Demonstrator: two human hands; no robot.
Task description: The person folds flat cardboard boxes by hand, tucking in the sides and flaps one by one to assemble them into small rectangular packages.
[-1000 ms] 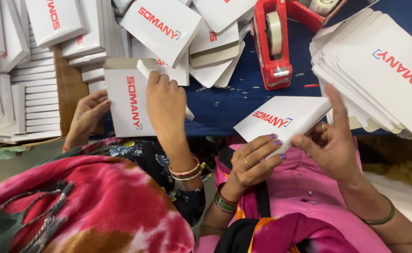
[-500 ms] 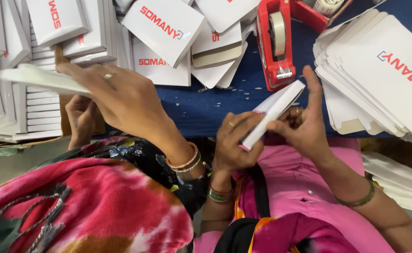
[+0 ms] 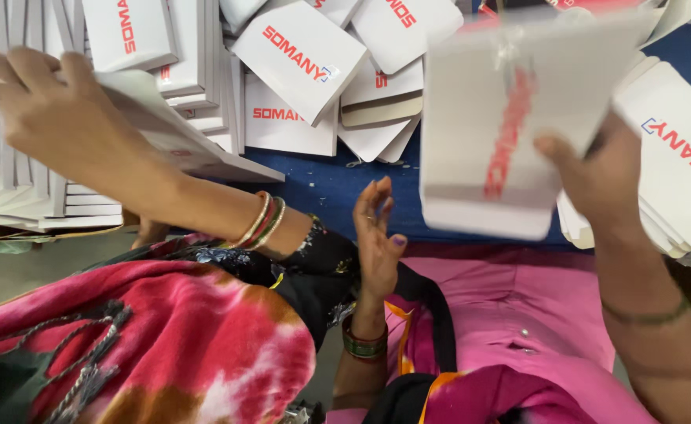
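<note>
Head view: blue desk (image 3: 322, 188) covered in white boxes with red print, too many overlapping to count; one stack (image 3: 675, 165) lies at the right. Two people's arms show. One blurred box (image 3: 495, 126) is raised above the desk, the right hand (image 3: 597, 177) gripping its lower right corner. Left hand (image 3: 377, 235) hangs open, fingers (image 3: 378, 196) spread, touching nothing. A co-worker's hand (image 3: 47, 110) grips another box (image 3: 165, 118) at left.

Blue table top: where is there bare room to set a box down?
The only bare patch of the blue table top lies between the heap of white boxes and the open left hand. Left stacks and right stack are crowded.
</note>
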